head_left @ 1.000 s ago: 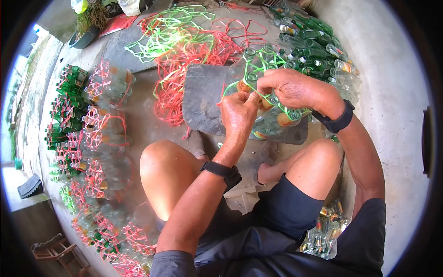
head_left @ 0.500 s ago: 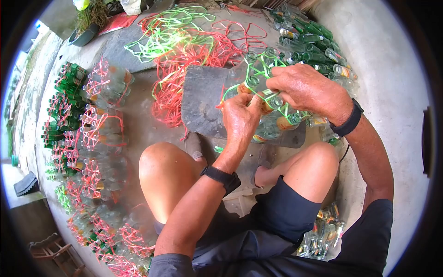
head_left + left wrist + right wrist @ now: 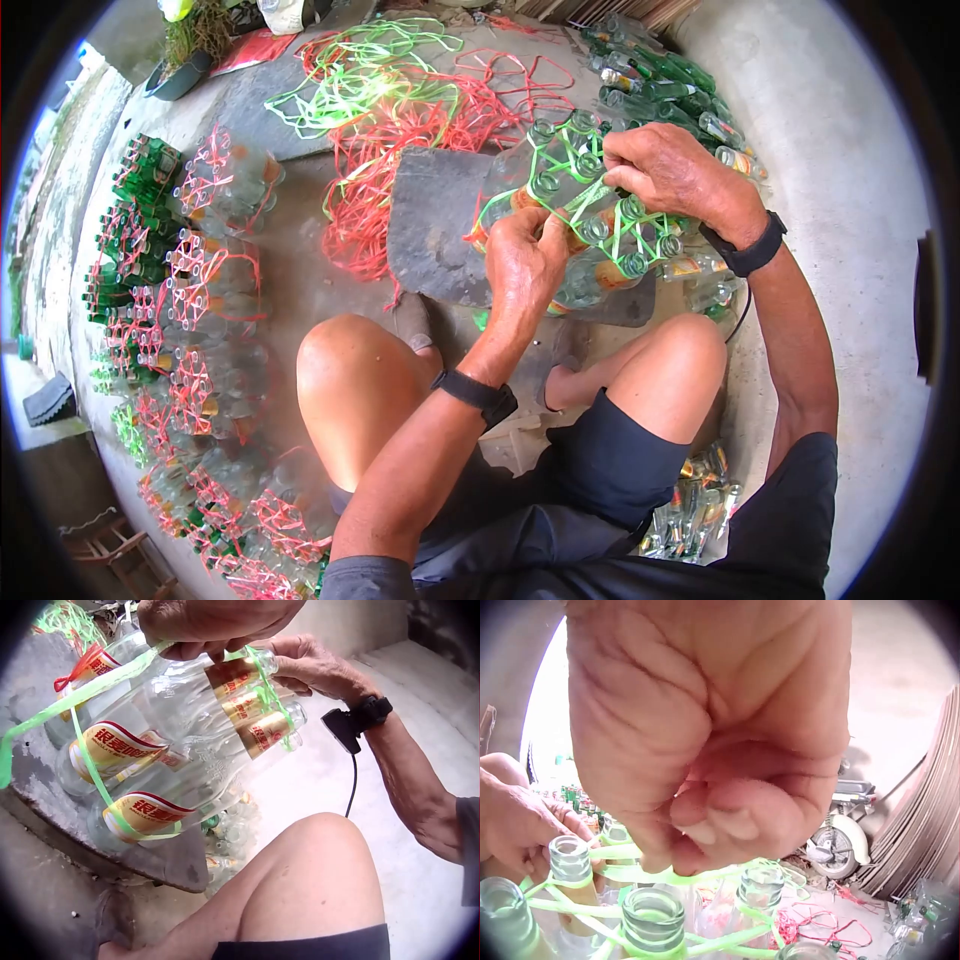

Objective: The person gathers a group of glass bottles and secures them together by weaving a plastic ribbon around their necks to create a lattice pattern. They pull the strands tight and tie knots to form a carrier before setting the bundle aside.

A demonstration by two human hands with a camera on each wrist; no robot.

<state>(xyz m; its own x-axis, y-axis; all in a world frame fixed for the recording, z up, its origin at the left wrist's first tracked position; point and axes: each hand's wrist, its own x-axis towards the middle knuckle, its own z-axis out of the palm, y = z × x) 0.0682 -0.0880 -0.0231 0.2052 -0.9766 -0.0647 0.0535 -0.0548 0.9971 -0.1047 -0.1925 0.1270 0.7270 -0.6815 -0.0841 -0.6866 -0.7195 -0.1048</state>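
Note:
Clear glass bottles (image 3: 172, 727) with red and gold labels stand in a bundle on a dark slab (image 3: 430, 230). Green strap (image 3: 580, 205) laces around their necks, and a band of it circles the bodies low down in the left wrist view. My left hand (image 3: 525, 260) pinches the strap at the bundle's left side, its free tail hanging past the hand in the left wrist view. Over the right part of the necks, my right hand (image 3: 680, 175) has its fingers curled round the strap, seen also as the palm (image 3: 705, 735) above the bottle mouths (image 3: 654, 907).
Tangled red and green straps (image 3: 400, 130) lie beyond the slab. Rows of strapped bottle bundles (image 3: 215, 280) line the left. Loose green bottles (image 3: 660, 90) are piled at the upper right, more bottles (image 3: 690, 515) beside my right hip. My knees (image 3: 350, 370) flank the slab's near side.
My right hand has moved away from my left, rightward, and the strap between them has come into view. My left hand stays nearly in place at the bundle's left side.

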